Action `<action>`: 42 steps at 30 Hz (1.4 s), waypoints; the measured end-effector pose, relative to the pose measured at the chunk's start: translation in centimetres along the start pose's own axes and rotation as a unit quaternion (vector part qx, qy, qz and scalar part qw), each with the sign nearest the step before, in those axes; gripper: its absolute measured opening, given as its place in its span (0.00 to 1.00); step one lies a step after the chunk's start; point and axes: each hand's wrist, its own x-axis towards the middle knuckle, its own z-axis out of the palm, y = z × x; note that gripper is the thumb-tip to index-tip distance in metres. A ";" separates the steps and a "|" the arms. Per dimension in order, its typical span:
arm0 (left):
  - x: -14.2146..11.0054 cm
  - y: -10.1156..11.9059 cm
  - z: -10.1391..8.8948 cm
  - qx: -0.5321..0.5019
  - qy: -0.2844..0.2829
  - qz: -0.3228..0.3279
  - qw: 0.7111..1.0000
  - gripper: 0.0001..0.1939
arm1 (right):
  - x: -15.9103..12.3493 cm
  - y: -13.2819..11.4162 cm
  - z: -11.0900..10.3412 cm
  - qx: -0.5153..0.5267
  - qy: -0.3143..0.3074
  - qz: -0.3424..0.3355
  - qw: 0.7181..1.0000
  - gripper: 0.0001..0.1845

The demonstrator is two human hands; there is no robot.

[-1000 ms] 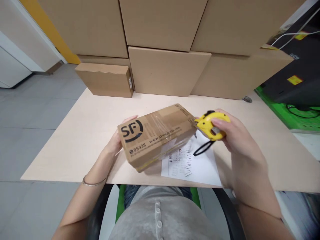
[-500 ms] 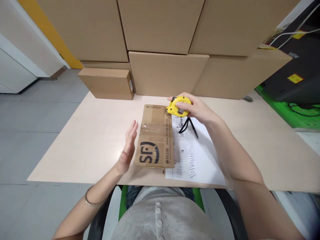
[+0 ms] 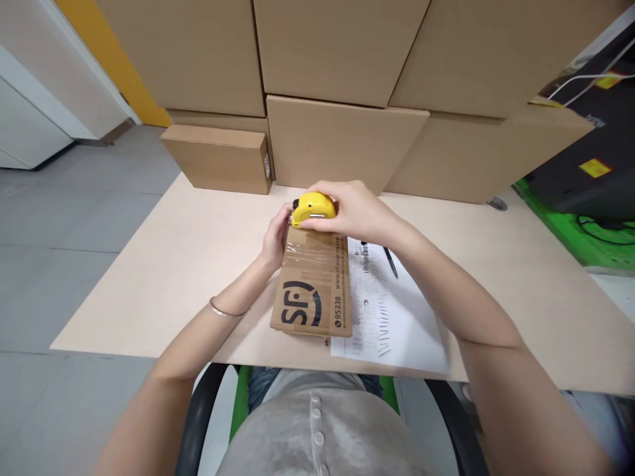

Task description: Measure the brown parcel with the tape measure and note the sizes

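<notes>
A brown cardboard box (image 3: 311, 281) printed with SF lies flat on the table, its long side running away from me. Over its far end, my right hand (image 3: 350, 210) is wrapped around a yellow tape measure (image 3: 314, 206), with its mouth pointing left. My left hand (image 3: 276, 239) is at the box's far left corner, its fingertips closed at the mouth of the tape measure. Those fingertips partly hide the tape's metal end. To the right of the box, and partly under it, lies a marked sheet of paper (image 3: 397, 324) with a black pen (image 3: 391, 263) on it.
Large cardboard boxes (image 3: 342, 142) are stacked along the table's back edge. A smaller flat box (image 3: 223, 162) stands at the back left. At the right is a black machine (image 3: 585, 149) on a green surface (image 3: 560, 228). The table's (image 3: 149, 284) front edge is close to my body.
The box went from tilted in my left hand to flat on the table. My right hand carried the tape measure left over its far end, and my left hand moved up to meet it.
</notes>
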 end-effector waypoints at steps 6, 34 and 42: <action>-0.2 0.6 -0.8 0.117 -0.044 0.037 0.991 0.12 | -5.0 2.1 -4.3 -0.008 -0.005 0.109 0.994 0.20; -0.7 -0.2 -0.5 0.064 -0.054 0.024 0.996 0.15 | -1.8 -1.1 -4.1 -0.106 -0.047 0.090 0.989 0.17; -1.7 3.1 -2.3 0.174 -0.082 0.042 0.981 0.32 | -1.4 0.7 -0.6 0.044 0.011 0.031 0.998 0.23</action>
